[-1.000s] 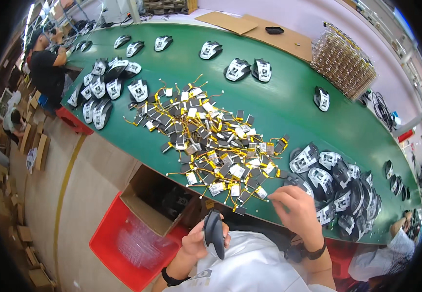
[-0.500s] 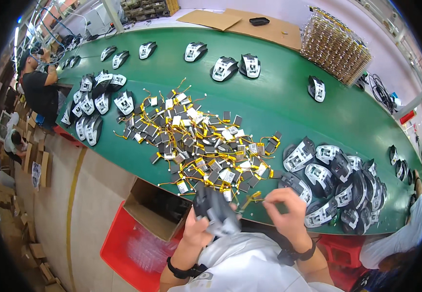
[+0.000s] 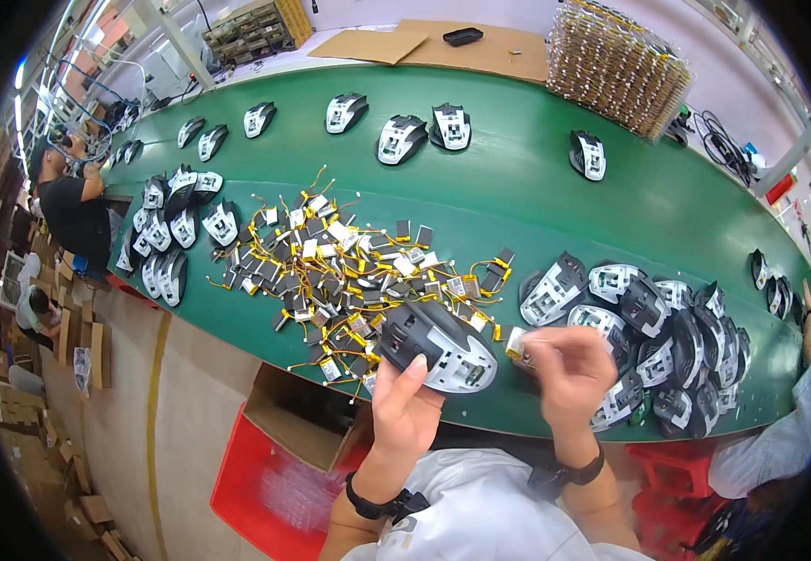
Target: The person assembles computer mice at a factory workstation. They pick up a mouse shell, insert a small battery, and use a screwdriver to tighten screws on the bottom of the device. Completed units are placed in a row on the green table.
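Observation:
A black computer mouse (image 3: pixel 415 329) with a white-silver underside lies tilted in my left hand (image 3: pixel 403 416), whose fingers and thumb close around its near end. Its underside, with cut-out openings, faces up. To its right, my right hand (image 3: pixel 574 376) pinches a small flat battery (image 3: pixel 516 344) with a white face and yellow tape. The battery is apart from the mouse. Just beyond the held mouse spreads a loose pile of batteries (image 3: pixel 330 257), grey and white with thin wires. Beside my right hand, several mice (image 3: pixel 676 327) are heaped, many with undersides showing.
On the green workbench (image 3: pixel 508 210), another mouse cluster (image 3: pixel 181 229) sits left, and a spaced row of mice (image 3: pixel 401 140) runs along the far side. A tall grid-like stack (image 3: pixel 616 75) stands behind. Below the near edge are a cardboard box (image 3: pixel 284 421) and red bin (image 3: pixel 237 472). People work at both sides.
My left hand has lifted the mouse and turned it, so its underside now faces up. My right hand has moved slightly up and right with the battery. The whole view has shifted a little.

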The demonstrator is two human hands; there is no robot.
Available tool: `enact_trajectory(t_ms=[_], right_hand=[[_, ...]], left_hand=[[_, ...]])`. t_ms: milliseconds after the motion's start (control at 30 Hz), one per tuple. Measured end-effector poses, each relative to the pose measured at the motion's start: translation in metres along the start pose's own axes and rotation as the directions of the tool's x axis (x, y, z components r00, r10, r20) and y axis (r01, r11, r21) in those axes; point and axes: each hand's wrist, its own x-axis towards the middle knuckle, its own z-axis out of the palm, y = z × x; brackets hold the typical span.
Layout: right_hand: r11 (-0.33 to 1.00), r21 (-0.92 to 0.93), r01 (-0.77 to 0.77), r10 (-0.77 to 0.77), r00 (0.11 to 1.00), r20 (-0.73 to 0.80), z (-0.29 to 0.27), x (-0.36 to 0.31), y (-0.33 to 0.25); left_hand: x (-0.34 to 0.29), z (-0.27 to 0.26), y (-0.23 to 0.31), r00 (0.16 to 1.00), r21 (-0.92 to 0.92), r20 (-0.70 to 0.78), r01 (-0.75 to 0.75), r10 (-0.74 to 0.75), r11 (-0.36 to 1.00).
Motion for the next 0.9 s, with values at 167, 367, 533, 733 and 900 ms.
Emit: enact_trajectory(t_ms=[167, 367, 533, 733, 900], right_hand=[[0.998, 0.030, 0.054, -0.049, 0.986, -0.158, -0.002, 0.011, -0.003], [0.971, 0.046, -0.235, 0.233, 0.971, 0.053, -0.004, 0.015, 0.006], [0.928, 0.211, -0.306, 0.309, 0.951, 0.022, -0.009, 0.021, 0.015], [0.876, 0.362, -0.319, 0.329, 0.944, 0.035, -0.012, 0.026, 0.007], [0.754, 0.509, -0.415, 0.440, 0.895, 0.079, -0.016, 0.023, 0.007]], left_hand=[[-0.004, 0.001, -0.003, 0.999, 0.030, 0.028, -0.041, 0.040, 0.999], [-0.009, -0.011, -0.018, 0.999, -0.024, 0.019, 0.040, -0.040, 0.999], [-0.005, -0.018, -0.022, 0.996, -0.054, -0.050, 0.068, -0.070, 0.996], [0.002, -0.008, -0.025, 0.976, -0.104, 0.172, 0.151, -0.131, 0.983], [0.004, 0.002, -0.034, 0.925, -0.027, 0.229, 0.318, -0.304, 0.948]])
